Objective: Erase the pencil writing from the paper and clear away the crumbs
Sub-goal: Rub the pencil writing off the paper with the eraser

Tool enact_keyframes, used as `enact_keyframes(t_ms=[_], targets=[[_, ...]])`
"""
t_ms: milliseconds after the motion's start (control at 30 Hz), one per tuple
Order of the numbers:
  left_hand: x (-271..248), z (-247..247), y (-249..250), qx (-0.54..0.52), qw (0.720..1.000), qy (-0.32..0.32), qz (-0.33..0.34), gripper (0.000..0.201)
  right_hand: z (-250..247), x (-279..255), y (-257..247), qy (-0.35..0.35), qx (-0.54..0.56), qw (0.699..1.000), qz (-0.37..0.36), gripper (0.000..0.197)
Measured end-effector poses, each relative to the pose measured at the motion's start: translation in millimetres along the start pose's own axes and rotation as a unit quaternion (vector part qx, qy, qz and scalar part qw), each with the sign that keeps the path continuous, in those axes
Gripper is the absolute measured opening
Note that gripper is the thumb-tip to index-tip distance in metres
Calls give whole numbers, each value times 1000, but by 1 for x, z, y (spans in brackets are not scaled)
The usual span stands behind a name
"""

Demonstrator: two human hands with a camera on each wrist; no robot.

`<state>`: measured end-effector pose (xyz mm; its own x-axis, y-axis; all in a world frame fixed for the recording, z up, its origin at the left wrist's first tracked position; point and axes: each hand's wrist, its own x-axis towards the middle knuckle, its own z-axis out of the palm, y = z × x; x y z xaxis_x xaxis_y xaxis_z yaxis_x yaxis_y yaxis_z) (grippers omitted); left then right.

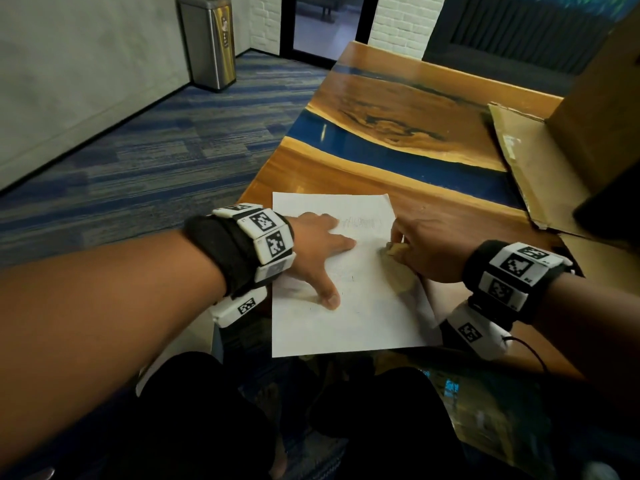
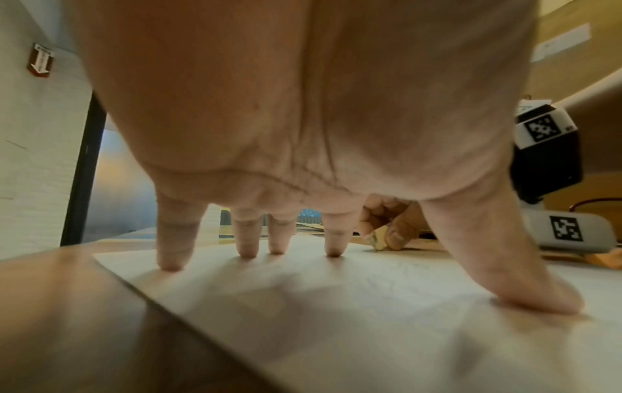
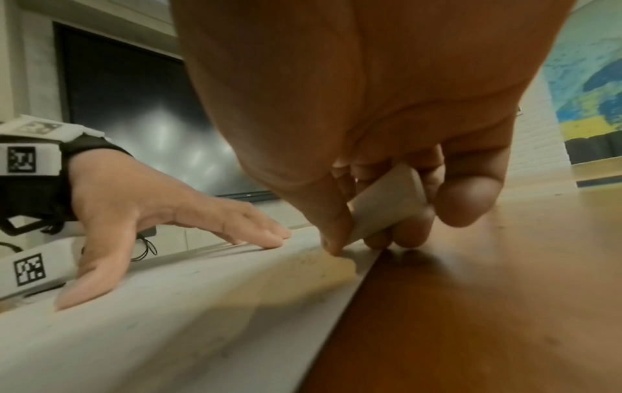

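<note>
A white sheet of paper [image 1: 349, 317] lies at the near edge of the wooden table [image 1: 408, 109]. Faint pencil writing [image 1: 360, 223] shows near its top. My left hand [image 1: 322, 251] presses flat on the paper [image 2: 336, 305], fingers spread and straight. My right hand [image 1: 415, 247] pinches a small beige eraser [image 1: 393, 250] at the paper's right edge. In the right wrist view the eraser [image 3: 387, 207] sits between thumb and fingers, its lower corner at the paper [image 3: 168, 319]. A few faint specks lie on the sheet.
An open cardboard box [image 1: 568, 133] stands on the table at the right, its flap reaching toward my right hand. A blue resin band [image 1: 381, 150] crosses the tabletop. A steel bin [image 1: 207, 39] stands on the carpet at the far left.
</note>
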<state>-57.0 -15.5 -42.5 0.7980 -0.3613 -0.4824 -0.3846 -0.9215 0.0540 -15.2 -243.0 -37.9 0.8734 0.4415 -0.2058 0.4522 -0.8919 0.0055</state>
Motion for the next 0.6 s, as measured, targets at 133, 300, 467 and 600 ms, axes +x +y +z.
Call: enact_keyframes(t_ms=[133, 300, 467, 600], targets=[[-4, 9, -8, 13, 1000, -9, 4, 127, -9, -11, -17, -18, -13, 999, -37, 7], [-1, 10, -7, 19, 1000, -13, 9, 127, -13, -26, -46, -126, 32, 981, -142, 9], [1, 10, -6, 28, 1000, -10, 8, 126, -18, -11, -30, -47, -30, 996, -67, 15], [-1, 9, -4, 24, 1000, -12, 10, 125, -10, -23, -49, -124, 28, 977, -174, 14]])
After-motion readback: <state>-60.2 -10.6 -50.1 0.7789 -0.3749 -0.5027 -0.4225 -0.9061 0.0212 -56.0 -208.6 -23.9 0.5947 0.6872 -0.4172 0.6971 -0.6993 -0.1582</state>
